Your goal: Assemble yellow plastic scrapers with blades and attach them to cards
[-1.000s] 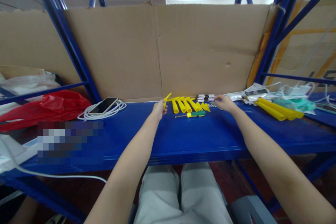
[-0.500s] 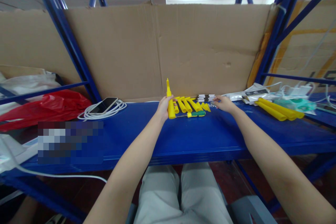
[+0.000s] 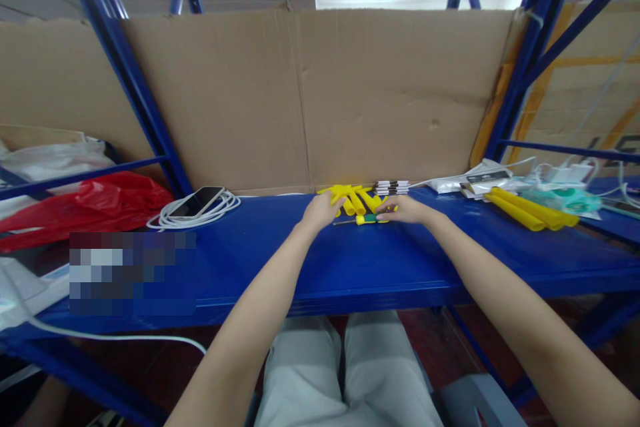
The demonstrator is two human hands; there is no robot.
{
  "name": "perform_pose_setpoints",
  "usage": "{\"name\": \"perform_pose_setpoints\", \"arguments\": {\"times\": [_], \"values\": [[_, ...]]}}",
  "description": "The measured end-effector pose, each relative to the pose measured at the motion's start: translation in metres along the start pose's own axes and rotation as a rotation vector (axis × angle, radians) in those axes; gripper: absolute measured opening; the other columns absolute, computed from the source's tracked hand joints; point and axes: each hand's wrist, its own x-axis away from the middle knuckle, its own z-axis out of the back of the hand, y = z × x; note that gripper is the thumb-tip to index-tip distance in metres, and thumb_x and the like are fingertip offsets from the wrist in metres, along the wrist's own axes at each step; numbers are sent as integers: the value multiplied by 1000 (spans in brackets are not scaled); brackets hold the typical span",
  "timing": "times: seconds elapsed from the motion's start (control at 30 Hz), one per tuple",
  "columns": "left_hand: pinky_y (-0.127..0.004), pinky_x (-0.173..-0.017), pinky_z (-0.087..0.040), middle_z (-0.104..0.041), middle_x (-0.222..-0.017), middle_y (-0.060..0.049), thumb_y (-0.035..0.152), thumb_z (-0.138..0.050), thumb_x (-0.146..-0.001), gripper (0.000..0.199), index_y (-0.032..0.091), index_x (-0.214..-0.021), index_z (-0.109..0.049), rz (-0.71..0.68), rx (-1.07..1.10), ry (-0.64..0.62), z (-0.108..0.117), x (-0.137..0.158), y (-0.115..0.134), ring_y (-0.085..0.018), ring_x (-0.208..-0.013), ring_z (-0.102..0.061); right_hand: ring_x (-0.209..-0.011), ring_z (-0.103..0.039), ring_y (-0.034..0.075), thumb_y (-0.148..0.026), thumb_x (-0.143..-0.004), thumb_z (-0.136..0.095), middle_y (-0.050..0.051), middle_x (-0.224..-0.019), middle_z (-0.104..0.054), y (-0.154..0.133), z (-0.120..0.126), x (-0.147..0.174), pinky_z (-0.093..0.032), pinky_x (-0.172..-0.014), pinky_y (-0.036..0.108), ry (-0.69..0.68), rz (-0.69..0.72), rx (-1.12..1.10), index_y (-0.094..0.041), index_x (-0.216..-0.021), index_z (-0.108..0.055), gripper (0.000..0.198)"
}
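My left hand (image 3: 321, 213) is closed around a yellow tapered plastic piece (image 3: 324, 191), tipped over so that its narrow end points left; the hand hides much of it. Beside it, several similar yellow pieces (image 3: 356, 203) lie in a slanted row. A screwdriver (image 3: 369, 219) with a green and yellow handle lies in front of them, shaft to the left. My right hand (image 3: 400, 209) has its fingers pinched together over the right end of the screwdriver's handle, near small yellow parts. Whatever sits in that pinch is too small or hidden to name.
Dark and white stacked small blocks (image 3: 391, 187) stand by the cardboard wall (image 3: 380, 100). At right lie long yellow tubes (image 3: 525, 209) and plastic packets (image 3: 487, 180). Leftward are a phone (image 3: 197, 202) on coiled white cable (image 3: 235, 202) and a red bag (image 3: 100, 203). Blue posts (image 3: 137, 100) frame the shelf.
The yellow piece in my left hand has gone from upright to tipped over, and that hand has shifted slightly right. My right hand has come left and nearer, to the screwdriver's handle.
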Motion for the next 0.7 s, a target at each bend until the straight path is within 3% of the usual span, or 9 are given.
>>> {"name": "perform_pose_setpoints", "arguments": {"times": [0.1, 0.33, 0.5, 0.7], "values": [[-29, -82, -45, -66, -107, -13, 45, -48, -85, 35, 16, -100, -62, -33, -178, -64, -4, 3, 0, -26, -102, -60, -83, -63, 20, -33, -70, -66, 5, -91, -71, -6, 1, -1, -47, -76, 29, -52, 21, 14, -19, -91, -74, 26], [-31, -86, -45, -64, -111, -14, 41, -50, -84, 34, 18, -104, -63, -26, -278, -185, -11, 12, 7, -27, -105, -60, -79, -64, 21, -30, -63, -71, 2, -87, -72, 8, 15, 5, -48, -73, 28, -82, -93, 56, -24, -85, -75, 23], [-33, -84, -46, -64, -112, -14, 41, -49, -84, 34, 17, -105, -62, -55, -319, -194, -12, 14, 12, -28, -104, -60, -70, -63, 19, -29, -62, -70, 1, -74, -70, 24, 25, 13, -47, -64, 26, -58, -199, 138, -22, -82, -75, 21], [-34, -86, -45, -63, -112, -15, 40, -49, -84, 35, 17, -106, -63, -49, -305, -201, -10, 16, 15, -29, -106, -59, -70, -62, 18, -29, -59, -72, 2, -76, -68, 21, 28, 18, -47, -63, 26, -61, -214, 157, -22, -80, -72, 22]]}}
